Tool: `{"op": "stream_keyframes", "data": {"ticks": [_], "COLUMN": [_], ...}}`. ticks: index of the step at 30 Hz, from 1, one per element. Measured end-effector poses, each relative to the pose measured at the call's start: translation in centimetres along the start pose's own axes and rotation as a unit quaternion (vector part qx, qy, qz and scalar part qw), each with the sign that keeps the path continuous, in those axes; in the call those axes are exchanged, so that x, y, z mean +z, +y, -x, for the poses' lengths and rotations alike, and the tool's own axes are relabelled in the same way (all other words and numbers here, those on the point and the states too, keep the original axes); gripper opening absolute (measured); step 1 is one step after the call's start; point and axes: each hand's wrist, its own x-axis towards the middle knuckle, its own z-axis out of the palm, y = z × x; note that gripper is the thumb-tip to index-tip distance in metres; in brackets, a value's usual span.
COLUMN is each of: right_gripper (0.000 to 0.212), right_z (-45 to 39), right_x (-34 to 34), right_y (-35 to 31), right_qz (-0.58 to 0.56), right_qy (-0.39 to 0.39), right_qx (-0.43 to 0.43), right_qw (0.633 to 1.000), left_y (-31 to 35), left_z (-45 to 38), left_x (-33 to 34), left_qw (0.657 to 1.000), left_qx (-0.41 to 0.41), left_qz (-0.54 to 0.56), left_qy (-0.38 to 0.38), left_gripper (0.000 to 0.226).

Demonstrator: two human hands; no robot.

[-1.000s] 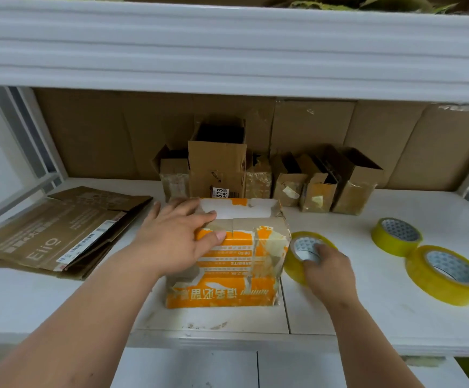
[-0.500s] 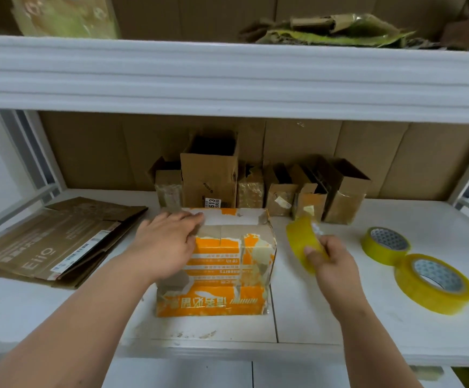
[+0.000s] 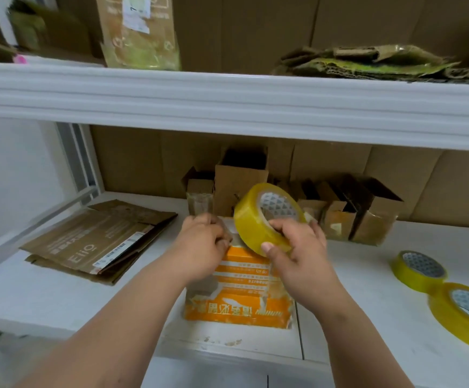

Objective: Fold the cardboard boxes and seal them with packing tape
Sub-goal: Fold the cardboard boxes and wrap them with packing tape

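Observation:
An orange and white printed cardboard box (image 3: pixel 238 298) stands on the white shelf (image 3: pixel 353 317) in front of me. My right hand (image 3: pixel 294 247) grips a yellow roll of packing tape (image 3: pixel 258 219) and holds it above the box's top. My left hand (image 3: pixel 202 242) sits at the top left of the box with its fingers curled next to the roll; whether they pinch the tape's end or the box flap is unclear. Both hands hide the top of the box.
Flattened brown cardboard (image 3: pixel 99 242) lies at the left of the shelf. A row of small open boxes (image 3: pixel 339 211) stands along the back wall. Two more yellow tape rolls (image 3: pixel 420 270) (image 3: pixel 465 312) lie at the right. The upper shelf's edge (image 3: pixel 227 102) overhangs.
My right hand lifted the tape roll from the shelf beside the box and carried it up over the box's top. My left hand curled its fingers at the box's top edge.

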Motion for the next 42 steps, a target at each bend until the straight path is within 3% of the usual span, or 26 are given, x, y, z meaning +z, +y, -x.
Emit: {"op": "stream_keyframes", "data": {"ticks": [4, 7, 9, 12, 14, 17, 24, 32, 38, 42], "right_gripper": [0.022, 0.029, 0.031, 0.031, 0.032, 0.033, 0.029, 0.022, 0.035, 0.027], "right_z": [-0.2, -0.2, -0.2, -0.3, -0.5, -1.2, -2.7, -4.3, -6.2, -6.7], "right_x": [1.6, 2.2, 2.3, 2.4, 2.3, 2.3, 1.4, 0.5, -0.1, -1.1], "right_y": [0.2, 0.4, 0.3, 0.1, -0.2, -0.7, -0.7, -0.6, -1.9, -2.0], "right_qz": [0.054, 0.068, 0.076, 0.078, 0.071, 0.069, 0.091, 0.112, 0.063, 0.037], "right_qy": [-0.002, 0.009, 0.008, 0.004, -0.003, -0.024, -0.105, -0.157, -0.162, -0.209], "right_qx": [-0.021, -0.037, -0.042, -0.042, -0.039, -0.037, -0.038, -0.059, -0.025, -0.008], "right_qw": [0.998, 0.997, 0.996, 0.996, 0.997, 0.997, 0.99, 0.979, 0.984, 0.977], "left_y": [0.1, 0.3, 0.3, 0.4, 0.4, -0.4, -2.0, -2.5, -3.2, -3.0], "left_z": [0.8, 1.8, 2.1, 1.9, 1.6, 1.4, 1.2, 0.9, 1.0, 0.5], "left_x": [-0.4, -0.4, -0.2, -0.1, -0.3, -0.8, -1.4, -1.1, -0.7, -0.8], "left_qw": [0.991, 0.952, 0.955, 0.963, 0.956, 0.937, 0.92, 0.942, 0.861, 0.829], "left_qx": [-0.019, -0.041, -0.025, -0.019, -0.04, -0.069, -0.09, -0.097, -0.124, -0.119], "left_qz": [0.13, 0.297, 0.287, 0.248, 0.261, 0.313, 0.362, 0.289, 0.474, 0.533], "left_qy": [0.005, 0.054, 0.077, 0.108, 0.124, 0.141, 0.118, 0.14, 0.136, 0.123], "left_gripper": [0.012, 0.027, 0.032, 0.02, 0.01, 0.014, 0.018, 0.021, 0.021, 0.019]}}
